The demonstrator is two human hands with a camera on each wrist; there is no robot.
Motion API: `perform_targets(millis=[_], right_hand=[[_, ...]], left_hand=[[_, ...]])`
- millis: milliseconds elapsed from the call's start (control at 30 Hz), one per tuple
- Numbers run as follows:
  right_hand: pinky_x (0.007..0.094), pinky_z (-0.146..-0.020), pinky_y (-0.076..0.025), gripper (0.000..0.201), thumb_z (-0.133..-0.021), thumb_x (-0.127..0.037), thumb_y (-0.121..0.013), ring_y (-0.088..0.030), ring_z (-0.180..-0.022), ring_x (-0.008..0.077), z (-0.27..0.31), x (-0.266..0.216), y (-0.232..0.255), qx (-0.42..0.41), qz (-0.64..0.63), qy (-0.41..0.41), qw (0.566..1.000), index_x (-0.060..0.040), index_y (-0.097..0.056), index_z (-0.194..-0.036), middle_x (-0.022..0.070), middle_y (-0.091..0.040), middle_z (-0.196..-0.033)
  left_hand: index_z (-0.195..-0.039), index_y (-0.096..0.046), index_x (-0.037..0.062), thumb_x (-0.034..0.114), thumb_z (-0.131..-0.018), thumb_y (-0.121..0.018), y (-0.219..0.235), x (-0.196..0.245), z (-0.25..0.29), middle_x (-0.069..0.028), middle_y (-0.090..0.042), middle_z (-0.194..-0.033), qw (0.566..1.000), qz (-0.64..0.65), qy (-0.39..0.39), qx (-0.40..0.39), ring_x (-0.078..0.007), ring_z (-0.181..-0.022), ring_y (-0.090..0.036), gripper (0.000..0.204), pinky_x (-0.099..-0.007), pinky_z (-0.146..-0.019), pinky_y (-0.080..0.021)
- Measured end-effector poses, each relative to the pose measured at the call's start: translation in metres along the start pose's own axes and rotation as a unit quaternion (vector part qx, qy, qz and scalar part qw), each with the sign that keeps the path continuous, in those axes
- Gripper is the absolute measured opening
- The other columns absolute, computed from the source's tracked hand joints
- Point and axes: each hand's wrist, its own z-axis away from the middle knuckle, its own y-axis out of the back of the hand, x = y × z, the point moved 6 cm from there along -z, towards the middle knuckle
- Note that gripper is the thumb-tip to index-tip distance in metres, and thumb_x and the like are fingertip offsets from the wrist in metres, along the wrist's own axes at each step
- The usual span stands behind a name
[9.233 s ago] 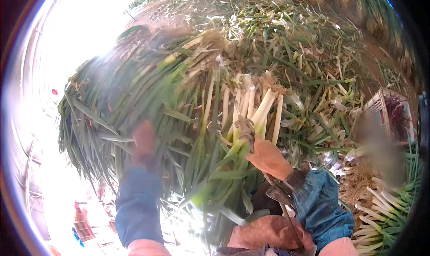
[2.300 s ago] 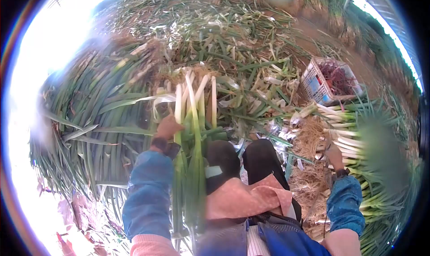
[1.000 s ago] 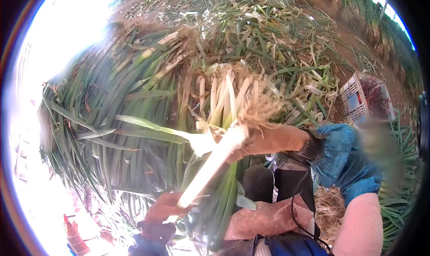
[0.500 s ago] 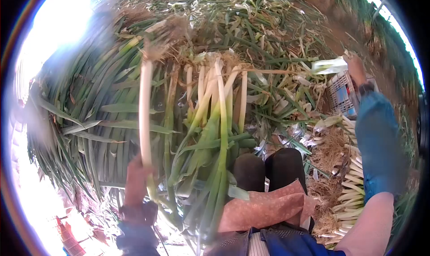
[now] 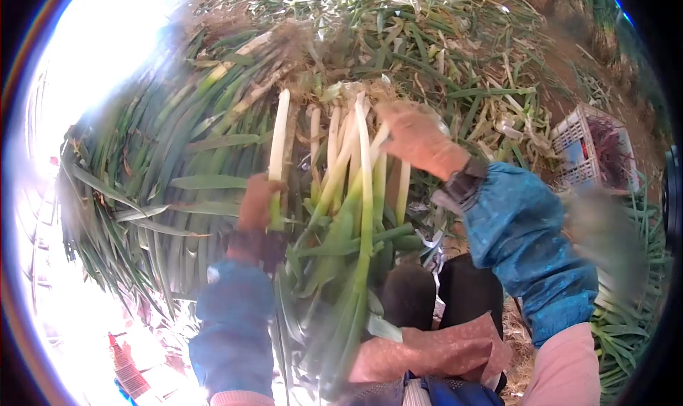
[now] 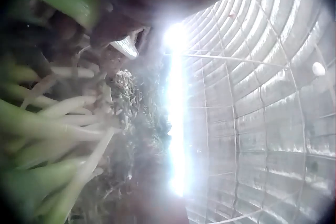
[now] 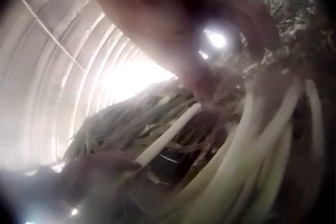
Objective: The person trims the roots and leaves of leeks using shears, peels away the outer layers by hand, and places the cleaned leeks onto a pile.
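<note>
My left hand (image 5: 257, 205) grips a leek (image 5: 279, 132) around its green part, its white end pointing up and away. In the right wrist view, that leek (image 7: 168, 136) slants up from the left hand (image 7: 100, 174). My right hand (image 5: 421, 137) is over the root ends of several leeks (image 5: 364, 150) lying in front of my knees. In the right wrist view, the thumb and fingers of the right hand (image 7: 194, 29) are bent, with light showing through a gap between them. Other leeks (image 6: 79, 124) show pale stems in the left wrist view.
A large heap of untrimmed leeks (image 5: 142, 164) lies at left. Leaf and peel scraps (image 5: 455, 72) cover the ground ahead. A plastic crate (image 5: 580, 150) with dark red strands stands at right, near more leeks (image 5: 626, 342). Ribbed sheeting (image 6: 252, 87) rises beyond.
The right hand has come back from beside the crate, where it held a pale strip of peel, to the leeks in front. The left hand has moved up and right with its leek.
</note>
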Motion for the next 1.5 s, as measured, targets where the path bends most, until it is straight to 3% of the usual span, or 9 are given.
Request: perform_targets(millis=[200,467,567,867,1000,1100,1300,1400,1500], right_hand=[[0.0508,-0.089,-0.037,0.072,-0.072,-0.009,-0.057,-0.046,-0.11,0.0415,-0.071,-0.073,-0.074,-0.151,-0.009,0.113,0.982,-0.0054,-0.024,-0.136,0.023,-0.039,-0.123],[0.0437,-0.084,-0.039,0.089,-0.058,-0.017,-0.074,-0.054,-0.095,0.0344,-0.115,-0.079,-0.163,-0.056,0.041,0.106,0.992,-0.0091,-0.031,-0.135,0.0184,-0.045,-0.114],[0.0438,-0.073,-0.039,0.056,-0.078,-0.02,-0.057,-0.055,-0.094,0.0271,-0.13,-0.07,-0.188,-0.043,0.046,0.092,0.994,-0.0086,-0.038,-0.129,0.0111,-0.05,-0.106],[0.0435,-0.058,-0.043,0.015,-0.077,-0.013,-0.055,-0.062,-0.08,0.024,-0.124,-0.08,-0.188,-0.113,0.171,0.181,0.962,-0.0124,-0.061,-0.091,0.0043,-0.064,-0.075],[0.047,-0.066,-0.045,0.011,-0.073,-0.015,-0.057,-0.063,-0.073,0.0251,-0.082,-0.112,-0.127,0.004,0.016,0.433,0.901,-0.0049,-0.061,-0.07,0.0098,-0.064,-0.075],[0.0371,-0.061,-0.046,0.008,-0.074,-0.013,-0.056,-0.059,-0.067,0.0225,-0.119,-0.118,-0.08,-0.089,-0.154,0.315,0.932,-0.0053,-0.057,-0.075,0.0091,-0.058,-0.068],[0.0356,-0.07,-0.046,0.035,-0.081,-0.019,-0.053,-0.055,-0.078,0.0239,-0.211,0.042,0.092,0.175,-0.077,0.147,0.971,0.0025,-0.052,-0.109,0.0126,-0.058,-0.092],[0.0381,-0.077,-0.044,0.044,-0.083,-0.029,-0.053,-0.054,-0.088,0.0282,-0.169,0.126,0.146,0.276,-0.019,0.11,0.955,0.0045,-0.05,-0.112,0.0169,-0.056,-0.1],[0.0406,-0.084,-0.042,0.055,-0.085,-0.04,-0.054,-0.053,-0.098,0.0324,-0.109,0.157,0.14,0.347,-0.049,0.134,0.927,0.0065,-0.047,-0.115,0.0213,-0.054,-0.108]], left_hand=[[-0.089,-0.056,-0.0023,0.001,-0.073,-0.059,0.006,-0.017,0.023,-0.0078,-0.055,-0.068,0.98,0.172,0.097,0.012,-0.0156,-0.053,-0.053,0.017,-0.0282,-0.044,-0.043],[-0.108,-0.052,-0.0078,0.005,-0.082,-0.052,-0.003,-0.066,-0.004,-0.0169,-0.061,-0.09,0.937,0.312,0.112,-0.107,-0.0229,-0.073,-0.061,0.029,-0.03,-0.065,-0.051],[-0.107,-0.052,-0.0073,0.005,-0.082,-0.053,-0.008,-0.078,-0.01,-0.0166,-0.062,-0.09,0.928,0.337,0.122,-0.103,-0.0219,-0.072,-0.061,0.028,-0.0298,-0.064,-0.051],[-0.111,-0.049,-0.0079,0.005,-0.081,-0.051,-0.019,-0.096,-0.024,-0.02,-0.059,-0.104,0.935,0.317,0.122,-0.106,-0.0257,-0.084,-0.06,0.032,-0.0359,-0.077,-0.051],[-0.101,-0.055,-0.0051,0.003,-0.079,-0.053,-0.021,-0.101,-0.024,-0.0143,-0.061,-0.09,0.938,0.32,0.11,-0.07,-0.0193,-0.07,-0.058,0.024,-0.0291,-0.062,-0.048],[-0.096,-0.058,-0.0037,0.003,-0.078,-0.055,-0.012,-0.109,-0.028,-0.0108,-0.061,-0.081,0.957,0.262,0.123,-0.012,-0.0165,-0.063,-0.056,0.02,-0.0268,-0.054,-0.047],[-0.096,-0.055,-0.0054,0.008,-0.082,-0.052,-0.001,-0.105,-0.021,-0.0123,-0.061,-0.079,0.965,0.234,0.119,-0.02,-0.0206,-0.065,-0.059,0.019,-0.0304,-0.056,-0.049],[-0.09,-0.057,-0.0061,0.007,-0.081,-0.052,0.008,-0.064,-0.011,-0.0131,-0.062,-0.076,0.993,0.114,0.019,-0.031,-0.022,-0.066,-0.061,0.017,-0.0298,-0.056,-0.049],[-0.085,-0.058,-0.0068,0.006,-0.079,-0.052,0.012,-0.001,-0.008,-0.0142,-0.061,-0.074,0.893,-0.247,-0.376,-0.02,-0.0232,-0.065,-0.061,0.015,-0.029,-0.057,-0.049]])
